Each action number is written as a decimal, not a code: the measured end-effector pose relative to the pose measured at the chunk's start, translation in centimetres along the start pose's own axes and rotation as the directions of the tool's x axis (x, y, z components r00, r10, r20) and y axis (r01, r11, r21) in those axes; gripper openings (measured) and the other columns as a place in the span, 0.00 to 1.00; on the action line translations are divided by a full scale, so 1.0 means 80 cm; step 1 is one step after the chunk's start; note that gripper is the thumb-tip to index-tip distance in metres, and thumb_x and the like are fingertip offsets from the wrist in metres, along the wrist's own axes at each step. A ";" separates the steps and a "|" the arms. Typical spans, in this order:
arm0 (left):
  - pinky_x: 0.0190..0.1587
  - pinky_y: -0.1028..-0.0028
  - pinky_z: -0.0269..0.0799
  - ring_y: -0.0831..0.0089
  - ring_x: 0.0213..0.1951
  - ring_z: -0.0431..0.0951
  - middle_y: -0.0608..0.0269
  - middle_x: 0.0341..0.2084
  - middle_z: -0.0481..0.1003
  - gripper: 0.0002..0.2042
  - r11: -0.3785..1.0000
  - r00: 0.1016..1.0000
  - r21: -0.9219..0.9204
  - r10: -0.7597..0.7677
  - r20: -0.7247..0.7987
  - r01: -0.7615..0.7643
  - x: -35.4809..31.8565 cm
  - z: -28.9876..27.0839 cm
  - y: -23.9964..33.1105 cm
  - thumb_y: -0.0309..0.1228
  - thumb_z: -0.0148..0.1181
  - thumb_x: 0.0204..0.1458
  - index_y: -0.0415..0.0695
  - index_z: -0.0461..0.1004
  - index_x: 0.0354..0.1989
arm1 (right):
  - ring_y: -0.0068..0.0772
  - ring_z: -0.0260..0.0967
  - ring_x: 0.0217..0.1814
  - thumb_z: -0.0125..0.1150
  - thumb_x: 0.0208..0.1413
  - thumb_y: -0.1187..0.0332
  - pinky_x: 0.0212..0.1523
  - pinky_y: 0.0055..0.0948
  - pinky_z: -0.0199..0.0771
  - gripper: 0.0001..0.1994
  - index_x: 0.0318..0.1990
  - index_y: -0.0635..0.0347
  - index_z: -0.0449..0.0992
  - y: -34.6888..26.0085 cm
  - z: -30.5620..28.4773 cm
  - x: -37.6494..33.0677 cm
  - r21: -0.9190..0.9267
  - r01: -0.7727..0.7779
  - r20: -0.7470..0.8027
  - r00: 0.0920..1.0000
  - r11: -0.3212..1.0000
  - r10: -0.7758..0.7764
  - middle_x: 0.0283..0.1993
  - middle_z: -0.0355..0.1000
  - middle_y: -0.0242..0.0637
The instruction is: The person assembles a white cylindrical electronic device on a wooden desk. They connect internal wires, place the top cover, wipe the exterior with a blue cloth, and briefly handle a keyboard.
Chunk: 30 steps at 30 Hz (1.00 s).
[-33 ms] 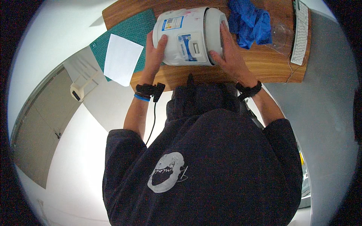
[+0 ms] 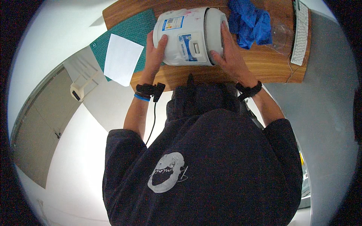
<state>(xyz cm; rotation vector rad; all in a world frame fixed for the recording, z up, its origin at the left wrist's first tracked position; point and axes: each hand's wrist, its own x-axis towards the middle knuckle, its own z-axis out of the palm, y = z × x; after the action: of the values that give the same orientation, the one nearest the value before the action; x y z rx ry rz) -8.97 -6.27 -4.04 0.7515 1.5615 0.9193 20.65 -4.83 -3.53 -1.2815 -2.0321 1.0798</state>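
White plastic tub (image 2: 190, 35) lies on its side on the wooden surface (image 2: 226, 73), grasped between left hand (image 2: 154, 51) and right hand (image 2: 232, 54); contents unseen.

A wooden desk (image 2: 271, 71) stands on a pale grey floor (image 2: 328, 124), near white walls (image 2: 45, 49).

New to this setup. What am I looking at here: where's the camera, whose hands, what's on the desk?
No machine here: a person works with bare hands. The one view comes from a fisheye camera on their head, looking down, so edges curve and their dark sweatshirt fills the lower part. The left hand and right hand grip a white tub lying on its side on a wooden desk, one hand at each end. On the desk also: a green cutting mat with a white paper sheet on it, a crumpled blue cloth, and a white keyboard.
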 end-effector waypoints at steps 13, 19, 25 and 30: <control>0.55 0.67 0.75 0.65 0.52 0.78 0.48 0.54 0.75 0.30 0.999 0.999 -0.050 -0.024 -0.030 0.022 0.004 -0.009 -0.022 0.45 0.57 0.67 0.38 0.61 0.69 | 0.46 0.51 0.80 0.52 0.71 0.57 0.78 0.43 0.50 0.33 0.77 0.60 0.51 0.023 -0.015 -0.003 0.650 -0.105 -0.115 0.965 0.753 0.234 0.79 0.52 0.50; 0.56 0.68 0.75 0.66 0.52 0.78 0.48 0.55 0.74 0.29 0.996 0.999 -0.080 -0.042 -0.023 0.040 -0.002 -0.007 -0.008 0.44 0.57 0.67 0.38 0.60 0.69 | 0.48 0.53 0.79 0.57 0.69 0.64 0.78 0.46 0.52 0.27 0.74 0.51 0.62 0.035 -0.034 0.004 0.245 0.025 0.049 0.998 0.969 -0.038 0.78 0.54 0.48; 0.57 0.65 0.75 0.63 0.54 0.78 0.47 0.56 0.74 0.32 0.998 1.000 -0.058 -0.013 -0.002 0.013 0.001 -0.014 -0.020 0.45 0.60 0.65 0.38 0.59 0.70 | 0.43 0.53 0.78 0.54 0.71 0.54 0.78 0.43 0.52 0.29 0.76 0.51 0.59 0.093 -0.010 0.030 0.172 -0.140 -0.176 0.970 0.975 0.170 0.76 0.59 0.43; 0.57 0.64 0.75 0.62 0.54 0.77 0.47 0.56 0.74 0.31 0.998 0.998 0.042 0.043 0.042 -0.044 0.003 -0.015 -0.019 0.44 0.61 0.65 0.39 0.60 0.69 | 0.35 0.58 0.73 0.43 0.76 0.49 0.75 0.35 0.55 0.28 0.74 0.54 0.60 0.112 0.001 0.042 0.570 -0.560 0.287 0.822 0.601 0.492 0.70 0.64 0.37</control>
<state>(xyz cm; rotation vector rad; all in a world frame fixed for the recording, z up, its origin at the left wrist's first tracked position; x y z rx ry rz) -10.16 -7.01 -5.38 0.8327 1.5377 0.8991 23.61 0.35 -11.01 -1.4770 -1.1236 1.9354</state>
